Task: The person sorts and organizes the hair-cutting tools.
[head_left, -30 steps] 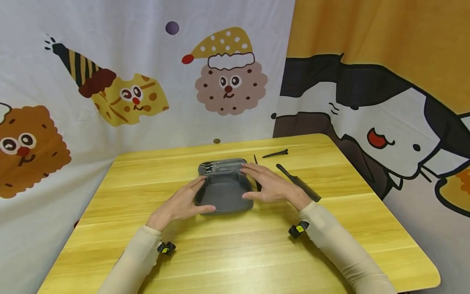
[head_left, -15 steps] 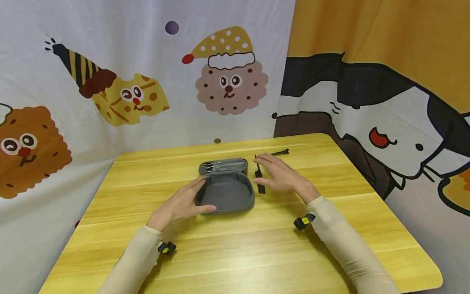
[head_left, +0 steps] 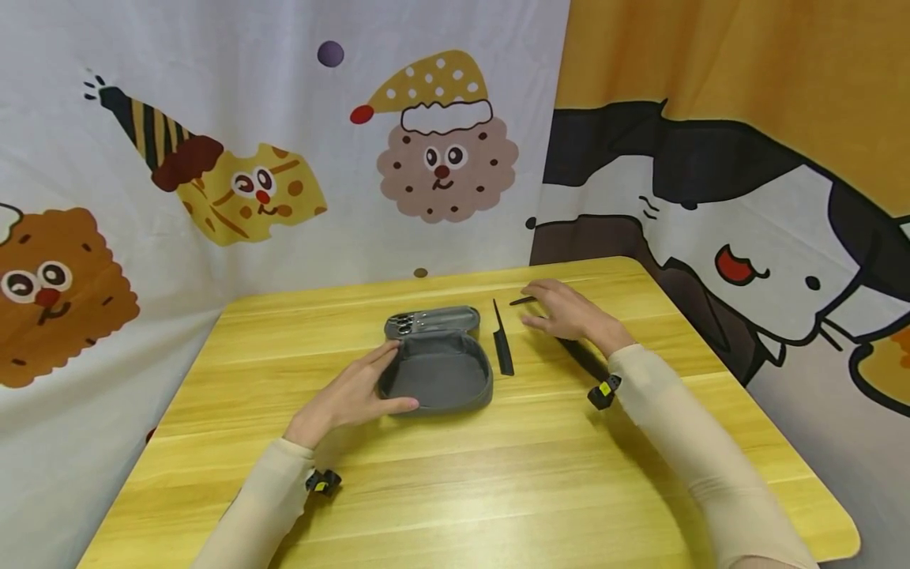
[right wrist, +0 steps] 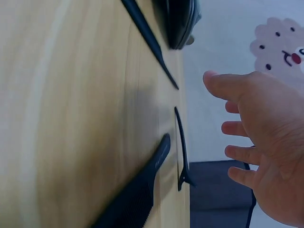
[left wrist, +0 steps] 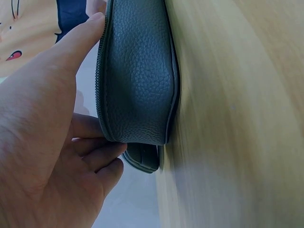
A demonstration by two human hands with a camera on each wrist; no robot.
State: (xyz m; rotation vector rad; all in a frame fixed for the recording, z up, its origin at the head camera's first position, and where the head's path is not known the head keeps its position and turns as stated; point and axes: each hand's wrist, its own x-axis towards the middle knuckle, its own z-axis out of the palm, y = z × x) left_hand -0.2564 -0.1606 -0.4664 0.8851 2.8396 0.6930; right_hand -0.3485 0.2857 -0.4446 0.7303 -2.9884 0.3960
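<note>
An unzipped grey case point(head_left: 444, 379) lies spread on the table, with silver scissors point(head_left: 405, 322) tucked in its far flap. My left hand point(head_left: 348, 391) rests against its left side, thumb on the front rim and fingers at the back corner. Grained leather-like siding and a zipper on the case point(left wrist: 137, 71) show in the left wrist view. My right hand point(head_left: 565, 310) hovers with fingers extended over a black hair clip point(right wrist: 182, 142), partly hidden in the head view. Below that hand lies a wide black comb point(right wrist: 137, 192). Between case and hand is a black tail comb point(head_left: 502, 348).
The wooden table point(head_left: 455, 490) ends at a back edge close beyond the hair clip. A cartoon-printed curtain point(head_left: 270, 103) hangs behind it and along the right side.
My right hand has left the case's right side and moved right and away, past the tail comb, to above the hair clip. The left hand stays in place on the case.
</note>
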